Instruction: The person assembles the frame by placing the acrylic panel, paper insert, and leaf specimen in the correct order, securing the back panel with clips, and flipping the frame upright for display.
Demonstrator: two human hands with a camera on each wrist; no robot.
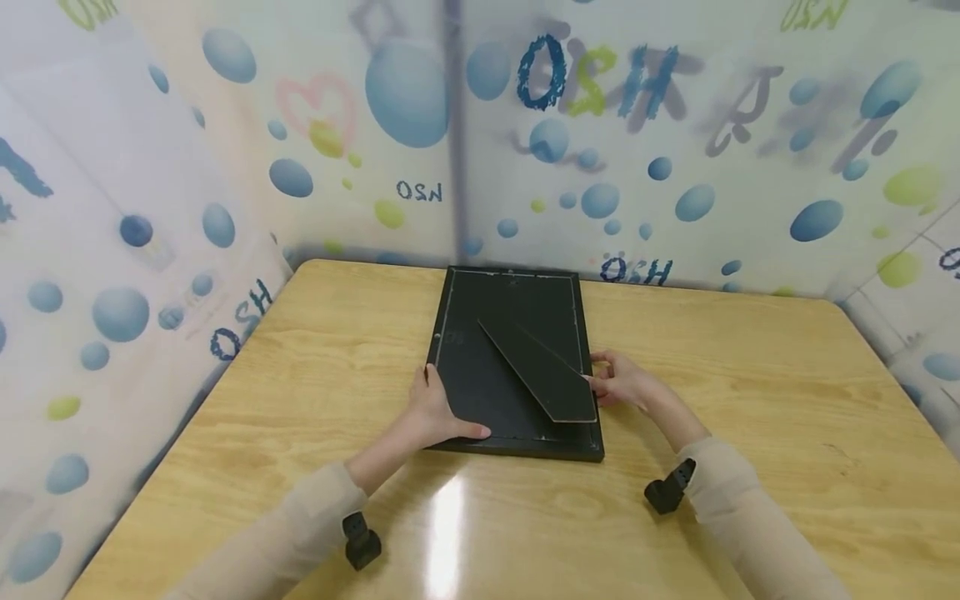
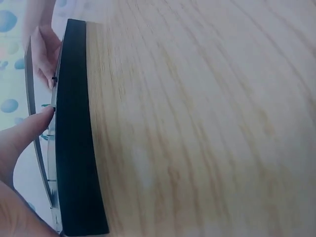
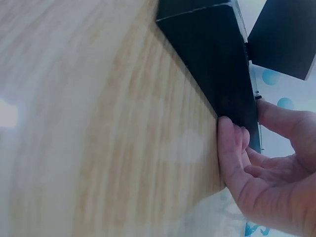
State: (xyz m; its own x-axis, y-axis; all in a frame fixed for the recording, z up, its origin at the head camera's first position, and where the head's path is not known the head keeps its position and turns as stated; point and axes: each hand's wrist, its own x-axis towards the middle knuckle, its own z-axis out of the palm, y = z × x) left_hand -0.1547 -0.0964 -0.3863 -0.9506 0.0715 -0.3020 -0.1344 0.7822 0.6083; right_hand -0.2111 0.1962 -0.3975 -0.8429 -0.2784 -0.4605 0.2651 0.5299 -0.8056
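Observation:
A black picture frame [image 1: 467,379] lies face down on the table, its back upward. On that back, a flat easel stand [image 1: 547,379] is tilted up, its free end towards the near right corner. My left hand [image 1: 431,415] holds the near left part of the frame, thumb on the back and fingers along the left side. At the right edge, my right hand [image 1: 621,381] grips the frame. The right wrist view shows the right thumb on top and curled fingers [image 3: 228,148] against the side. Small metal tabs line the back's rim. The frame's front is hidden.
The frame sits on a light wooden table [image 1: 337,333], near its far edge. A curtain [image 1: 630,200] printed with blue and green bubbles hangs behind and to the sides. Black wrist cameras [image 1: 363,543] are strapped over the beige sleeves [image 1: 750,517].

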